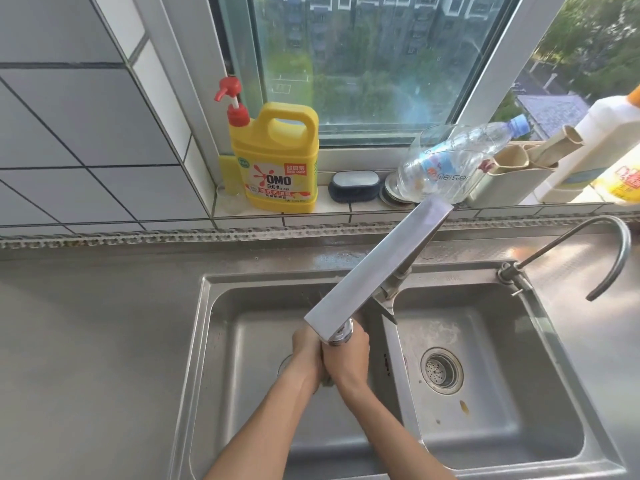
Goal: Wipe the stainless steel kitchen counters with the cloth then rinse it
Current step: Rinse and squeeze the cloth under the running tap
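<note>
Both hands are pressed together over the left basin of the double steel sink (207, 327), right under the spout of the flat square faucet (374, 268). My left hand (306, 355) and my right hand (346, 358) are closed around the cloth (327, 379). Only a small greyish scrap of it shows between the wrists. Whether water is running cannot be made out. The stainless steel counter (90, 341) stretches to the left of the sink.
On the tiled window sill stand a yellow pump bottle of detergent (277, 161), a dark brush (353, 185), a tipped clear plastic bottle (450, 161), a beige holder (509, 178) and more bottles (588, 140). A thin curved tap (613, 244) rises at right. The right basin has a drain strainer (441, 370).
</note>
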`<action>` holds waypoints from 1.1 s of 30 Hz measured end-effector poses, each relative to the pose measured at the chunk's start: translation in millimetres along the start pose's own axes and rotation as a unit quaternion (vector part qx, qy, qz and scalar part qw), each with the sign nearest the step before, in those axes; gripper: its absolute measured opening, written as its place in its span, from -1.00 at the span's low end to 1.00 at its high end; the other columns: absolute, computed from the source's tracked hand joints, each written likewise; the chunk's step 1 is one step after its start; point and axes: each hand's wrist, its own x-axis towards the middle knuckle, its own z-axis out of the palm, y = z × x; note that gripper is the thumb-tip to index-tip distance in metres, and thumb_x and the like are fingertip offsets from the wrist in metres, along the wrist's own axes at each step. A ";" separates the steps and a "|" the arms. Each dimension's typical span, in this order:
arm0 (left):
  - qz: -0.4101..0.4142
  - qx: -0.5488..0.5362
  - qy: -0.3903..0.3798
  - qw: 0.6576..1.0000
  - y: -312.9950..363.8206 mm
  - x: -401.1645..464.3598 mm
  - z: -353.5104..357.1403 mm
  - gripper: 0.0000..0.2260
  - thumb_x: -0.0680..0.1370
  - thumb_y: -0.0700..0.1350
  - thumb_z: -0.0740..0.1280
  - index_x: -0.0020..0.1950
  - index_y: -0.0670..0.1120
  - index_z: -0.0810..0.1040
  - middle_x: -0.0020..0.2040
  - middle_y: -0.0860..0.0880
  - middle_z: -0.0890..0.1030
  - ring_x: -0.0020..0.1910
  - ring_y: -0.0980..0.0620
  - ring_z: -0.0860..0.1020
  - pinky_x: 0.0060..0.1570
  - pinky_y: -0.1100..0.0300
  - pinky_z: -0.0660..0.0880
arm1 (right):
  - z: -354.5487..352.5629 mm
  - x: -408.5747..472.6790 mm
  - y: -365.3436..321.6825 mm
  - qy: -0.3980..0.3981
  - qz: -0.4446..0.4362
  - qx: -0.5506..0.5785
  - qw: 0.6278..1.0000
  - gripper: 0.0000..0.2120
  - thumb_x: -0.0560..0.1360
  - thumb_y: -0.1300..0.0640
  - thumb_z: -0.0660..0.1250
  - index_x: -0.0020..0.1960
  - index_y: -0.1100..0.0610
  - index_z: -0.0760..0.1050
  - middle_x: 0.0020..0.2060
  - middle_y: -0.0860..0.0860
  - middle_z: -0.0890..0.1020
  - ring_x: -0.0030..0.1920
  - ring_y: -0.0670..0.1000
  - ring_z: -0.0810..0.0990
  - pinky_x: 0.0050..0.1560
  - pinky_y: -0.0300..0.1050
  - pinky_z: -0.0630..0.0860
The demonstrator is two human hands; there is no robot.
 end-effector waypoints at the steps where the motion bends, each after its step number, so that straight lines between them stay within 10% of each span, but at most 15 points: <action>1: -0.011 0.001 0.013 1.000 1.9 2.3 -2.0 -0.80 0.75 -0.12 0.11 0.05 -0.07 0.51 -0.04 -0.10 0.59 -0.08 -0.11 0.58 0.02 0.04 0.58 | 1.9 -5.1 1.1 -0.005 -0.002 -0.003 1.000 -0.93 0.46 0.10 0.33 -0.20 -0.01 0.51 -0.21 0.01 0.70 -0.12 0.15 0.66 -0.10 0.10 0.62; 10: 0.011 -0.076 -0.039 0.996 -10.8 -9.4 11.6 -0.74 0.64 -0.20 0.28 -0.25 -0.08 0.53 -0.39 -0.03 0.57 -0.41 0.01 0.54 -0.29 0.21 0.42 | -6.6 25.5 -3.4 0.032 -0.008 0.038 0.999 -0.81 0.50 0.24 0.36 -0.22 0.30 0.42 -0.37 0.02 0.57 -0.32 0.09 0.42 -0.29 -0.02 0.41; 16: -0.009 -0.057 -0.045 0.997 0.0 -6.0 6.9 -0.72 0.71 -0.16 0.14 -0.20 -0.02 0.40 -0.44 0.03 0.49 -0.47 0.06 0.51 -0.31 0.22 0.40 | -5.1 3.1 -1.8 0.023 -0.035 0.028 0.999 -0.79 0.42 0.22 0.34 -0.33 0.06 0.38 -0.42 -0.03 0.57 -0.34 0.04 0.44 -0.31 0.06 0.45; 21: 0.034 -0.002 -0.065 0.997 -13.1 -14.0 17.1 -0.83 0.62 -0.24 0.34 -0.16 -0.09 0.58 -0.22 -0.07 0.63 -0.26 0.03 0.59 -0.25 0.22 0.51 | -13.9 29.8 -7.2 0.079 0.030 0.051 0.995 -0.73 0.53 0.21 0.29 -0.31 0.22 0.34 -0.42 0.06 0.47 -0.32 0.10 0.34 -0.29 0.02 0.32; 27: 0.028 -0.005 -0.022 0.999 3.2 5.1 1.1 -0.70 0.70 -0.23 0.22 -0.23 -0.04 0.45 -0.37 0.02 0.56 -0.50 0.11 0.54 -0.40 0.31 0.45 | 3.0 -3.0 0.4 0.036 -0.023 0.023 0.999 -0.94 0.46 0.21 0.37 -0.17 0.09 0.52 -0.25 0.02 0.67 -0.20 0.12 0.61 -0.19 0.04 0.55; 33: 0.026 -0.021 -0.029 0.999 -10.8 -2.8 12.3 -0.71 0.59 -0.30 0.34 -0.32 -0.08 0.52 -0.45 0.05 0.59 -0.36 0.02 0.52 -0.27 0.18 0.44 | -4.1 33.1 -0.5 0.079 0.052 0.062 0.994 -0.74 0.52 0.22 0.32 -0.29 0.23 0.34 -0.39 0.10 0.49 -0.31 0.07 0.32 -0.31 -0.01 0.30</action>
